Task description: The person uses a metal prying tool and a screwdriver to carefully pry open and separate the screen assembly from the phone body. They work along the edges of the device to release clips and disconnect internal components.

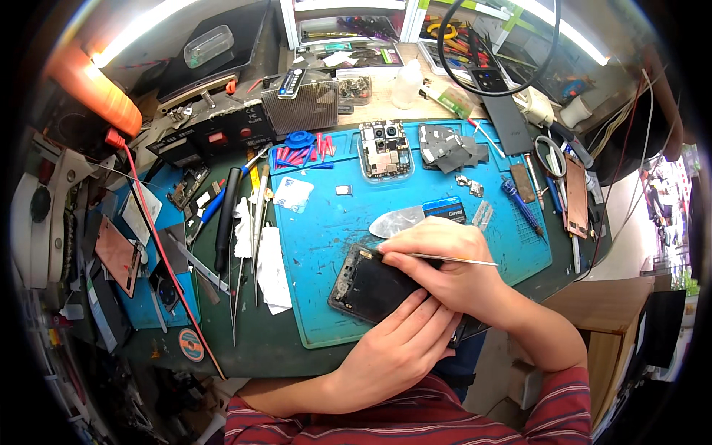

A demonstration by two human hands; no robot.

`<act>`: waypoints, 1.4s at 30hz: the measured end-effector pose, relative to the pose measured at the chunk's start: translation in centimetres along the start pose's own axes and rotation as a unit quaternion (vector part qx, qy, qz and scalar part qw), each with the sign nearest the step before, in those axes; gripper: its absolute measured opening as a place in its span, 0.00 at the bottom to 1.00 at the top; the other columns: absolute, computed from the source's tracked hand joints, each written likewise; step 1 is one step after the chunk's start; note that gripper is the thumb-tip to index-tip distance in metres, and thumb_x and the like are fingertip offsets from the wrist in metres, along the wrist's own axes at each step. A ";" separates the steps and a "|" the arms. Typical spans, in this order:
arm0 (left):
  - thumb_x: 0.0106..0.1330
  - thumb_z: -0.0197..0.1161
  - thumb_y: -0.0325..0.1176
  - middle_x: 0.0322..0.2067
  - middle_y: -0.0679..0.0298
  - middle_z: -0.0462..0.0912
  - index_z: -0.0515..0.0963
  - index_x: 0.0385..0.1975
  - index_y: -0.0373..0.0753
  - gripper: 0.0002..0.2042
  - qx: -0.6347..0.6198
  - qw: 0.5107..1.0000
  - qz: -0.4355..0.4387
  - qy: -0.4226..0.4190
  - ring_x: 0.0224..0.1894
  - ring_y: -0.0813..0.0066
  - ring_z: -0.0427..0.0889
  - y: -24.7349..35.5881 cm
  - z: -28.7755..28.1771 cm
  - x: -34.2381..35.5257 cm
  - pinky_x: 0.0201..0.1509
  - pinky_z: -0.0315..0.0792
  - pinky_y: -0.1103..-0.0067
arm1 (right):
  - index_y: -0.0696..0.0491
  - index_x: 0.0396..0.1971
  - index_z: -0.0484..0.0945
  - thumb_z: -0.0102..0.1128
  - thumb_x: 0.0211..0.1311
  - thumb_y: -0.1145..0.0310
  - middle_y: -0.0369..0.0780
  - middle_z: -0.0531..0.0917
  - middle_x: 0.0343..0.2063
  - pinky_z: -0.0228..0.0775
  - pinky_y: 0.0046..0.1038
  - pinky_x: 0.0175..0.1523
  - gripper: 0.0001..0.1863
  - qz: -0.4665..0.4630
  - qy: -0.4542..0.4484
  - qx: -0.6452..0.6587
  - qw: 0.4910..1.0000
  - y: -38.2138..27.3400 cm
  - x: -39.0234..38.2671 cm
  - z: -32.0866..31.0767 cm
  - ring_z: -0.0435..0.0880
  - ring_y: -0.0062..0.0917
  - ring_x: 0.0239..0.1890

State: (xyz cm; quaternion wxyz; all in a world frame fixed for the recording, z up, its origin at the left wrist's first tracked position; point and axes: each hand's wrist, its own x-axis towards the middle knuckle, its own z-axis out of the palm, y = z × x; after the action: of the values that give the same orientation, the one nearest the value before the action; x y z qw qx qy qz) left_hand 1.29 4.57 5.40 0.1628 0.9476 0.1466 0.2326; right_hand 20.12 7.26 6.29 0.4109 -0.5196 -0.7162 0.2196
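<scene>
A black phone frame (371, 285) without its back lies tilted at the front of the blue mat. My left hand (400, 352) grips its near right part, with the fingers laid over it and the thumb hidden. My right hand (445, 256) is closed on a slim metal tool (460, 259), likely tweezers. The tool's tip meets the frame's upper edge, and its rear end sticks out to the right. Just beyond my right hand lie a clear rounded pry blade (397, 221) and a blue and black packet (445, 210).
The blue mat (319, 319) also bears a phone board in a clear tray (386, 152), dark sheet pieces (449, 148) and a blue screwdriver (521, 208). Tweezers (236, 297), white wipes (273, 271) and a red cable (159, 237) lie left. A cardboard box (601, 304) stands right.
</scene>
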 end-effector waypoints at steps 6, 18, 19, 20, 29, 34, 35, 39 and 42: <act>0.69 0.67 0.45 0.64 0.53 0.81 0.81 0.64 0.29 0.29 0.015 1.000 0.007 -0.004 0.72 0.58 0.78 -0.1 0.4 -0.2 0.83 0.65 0.62 | 0.53 0.39 0.93 0.78 0.63 0.71 0.41 0.94 0.36 0.83 0.34 0.43 0.06 0.022 -0.004 0.014 1.000 0.3 0.7 0.7 0.92 0.36 0.37; 0.68 0.68 0.44 0.62 0.53 0.82 0.82 0.63 0.28 0.29 0.002 1.000 0.004 -0.001 0.71 0.56 0.78 0.0 0.3 -0.4 0.84 0.65 0.61 | 0.55 0.42 0.93 0.76 0.65 0.73 0.39 0.95 0.37 0.82 0.31 0.44 0.07 -0.007 0.002 -0.008 1.000 0.1 0.6 1.1 0.92 0.32 0.38; 0.68 0.68 0.44 0.62 0.53 0.82 0.82 0.63 0.28 0.29 0.002 1.000 0.003 0.001 0.71 0.56 0.78 0.0 0.3 -0.4 0.84 0.65 0.61 | 0.54 0.42 0.93 0.76 0.65 0.73 0.40 0.95 0.37 0.82 0.31 0.44 0.07 -0.004 0.001 -0.012 1.000 0.0 0.7 1.1 0.92 0.32 0.37; 0.67 0.70 0.43 0.61 0.52 0.82 0.82 0.62 0.28 0.29 -0.007 1.000 0.004 0.008 0.69 0.55 0.79 -0.1 0.3 -0.3 0.80 0.68 0.61 | 0.54 0.42 0.93 0.76 0.65 0.73 0.40 0.95 0.37 0.82 0.31 0.44 0.07 0.000 0.001 -0.015 1.000 -0.3 1.0 1.1 0.92 0.32 0.37; 0.61 0.77 0.41 0.65 0.55 0.82 0.82 0.64 0.33 0.31 -0.027 0.999 -0.019 0.003 0.68 0.58 0.81 0.1 0.0 0.4 0.74 0.75 0.62 | 0.58 0.37 0.92 0.74 0.65 0.69 0.44 0.94 0.34 0.84 0.33 0.42 0.07 0.203 -0.091 -0.053 0.973 -3.3 -2.3 -6.9 0.94 0.36 0.37; 0.58 0.81 0.37 0.67 0.55 0.81 0.80 0.65 0.35 0.33 -0.089 0.995 -0.041 -0.017 0.71 0.55 0.79 0.0 -1.0 0.5 0.74 0.76 0.61 | 0.59 0.40 0.92 0.73 0.68 0.72 0.43 0.93 0.37 0.82 0.29 0.48 0.07 0.224 0.030 -0.046 0.973 -5.2 -7.4 -12.0 0.92 0.29 0.40; 0.58 0.81 0.37 0.67 0.56 0.81 0.80 0.65 0.36 0.34 -0.104 0.993 -0.047 -0.027 0.72 0.55 0.78 0.0 -1.7 0.5 0.75 0.76 0.60 | 0.59 0.41 0.92 0.73 0.69 0.72 0.43 0.93 0.38 0.81 0.29 0.49 0.07 0.220 0.055 -0.038 0.973 -5.2 -8.2 -12.4 0.91 0.28 0.41; 0.54 0.84 0.37 0.72 0.57 0.76 0.78 0.70 0.44 0.39 -0.043 0.990 -0.025 -0.133 0.77 0.52 0.71 -1.3 -5.1 3.0 0.83 0.63 0.50 | 0.58 0.45 0.92 0.74 0.68 0.73 0.43 0.93 0.41 0.81 0.29 0.51 0.09 0.195 0.103 -0.015 0.975 -3.0 -11.7 -12.0 0.91 0.28 0.45; 0.55 0.83 0.37 0.69 0.57 0.75 0.79 0.69 0.49 0.37 -0.030 0.981 -0.003 -0.193 0.73 0.52 0.74 -3.2 -5.4 4.1 0.78 0.69 0.54 | 0.58 0.47 0.91 0.74 0.68 0.74 0.43 0.93 0.42 0.82 0.29 0.51 0.10 0.168 0.107 0.012 0.980 -2.2 -12.2 -11.0 0.91 0.27 0.45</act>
State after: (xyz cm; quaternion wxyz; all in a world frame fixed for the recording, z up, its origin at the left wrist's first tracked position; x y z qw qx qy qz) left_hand 1.52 10.21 10.34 0.2170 0.9689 0.1084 0.0487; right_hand 29.35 -6.02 9.73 0.4483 -0.6479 -0.5682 0.2374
